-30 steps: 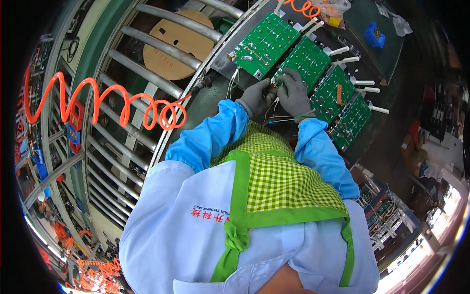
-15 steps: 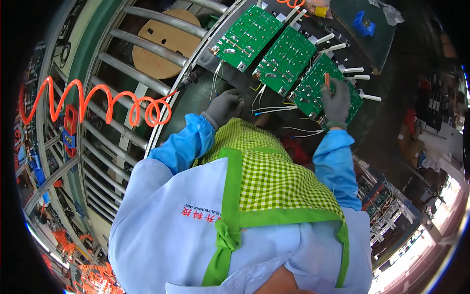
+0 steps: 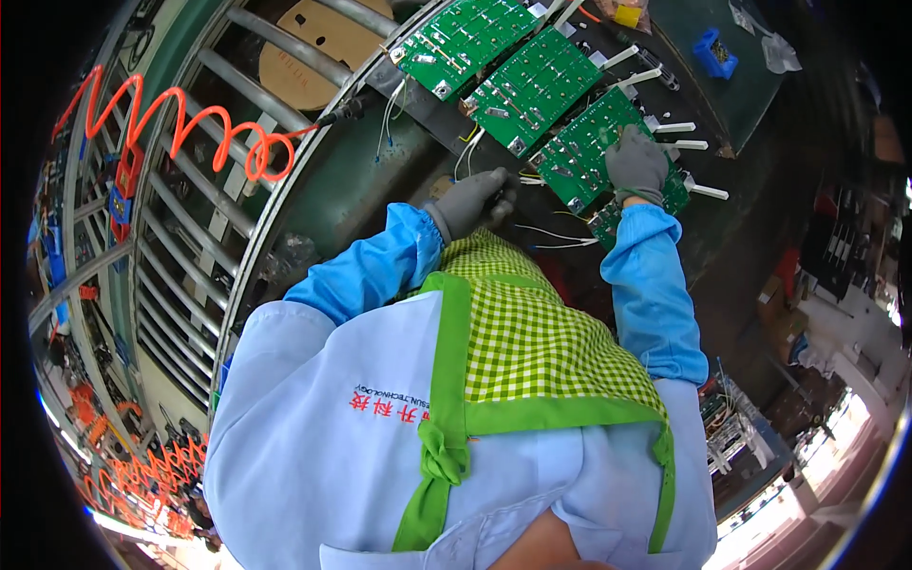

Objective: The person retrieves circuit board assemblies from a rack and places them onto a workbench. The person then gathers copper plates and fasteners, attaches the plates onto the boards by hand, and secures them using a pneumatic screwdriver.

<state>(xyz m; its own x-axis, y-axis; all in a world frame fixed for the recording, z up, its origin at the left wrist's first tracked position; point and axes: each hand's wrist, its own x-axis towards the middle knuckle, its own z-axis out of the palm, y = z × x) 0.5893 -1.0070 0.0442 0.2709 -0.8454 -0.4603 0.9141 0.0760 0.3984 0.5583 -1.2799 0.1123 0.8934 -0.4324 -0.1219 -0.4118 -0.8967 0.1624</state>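
While the head camera looks down past a light blue coat and a green checked apron (image 3: 541, 342), both gloved hands work at a dark bench (image 3: 380, 180) that holds a row of green circuit boards. The right hand (image 3: 636, 163), in a grey glove, lies flat with its fingers spread and pressed on the third circuit board (image 3: 589, 142) from the left, near that board's right edge. The left hand (image 3: 475, 201), also grey-gloved, sits well apart from the right, lower and to the left, just off the board's lower corner. Its fingers are curled in, and thin white wires (image 3: 556, 233) run out from beside it toward the boards; it may be pinching one of them, but the glove hides the grip, so I cannot tell whether it is clamped on anything.

Two more green boards (image 3: 475, 38) lie up and to the left of the touched one, side by side. White pegs (image 3: 679, 126) stick out at the boards' right side. A blue bin (image 3: 714, 52) sits on the far part of the bench. To the left, an orange coiled hose (image 3: 180, 119) stretches above grey rollers (image 3: 190, 218), with a round wooden spool (image 3: 304, 57) behind them.
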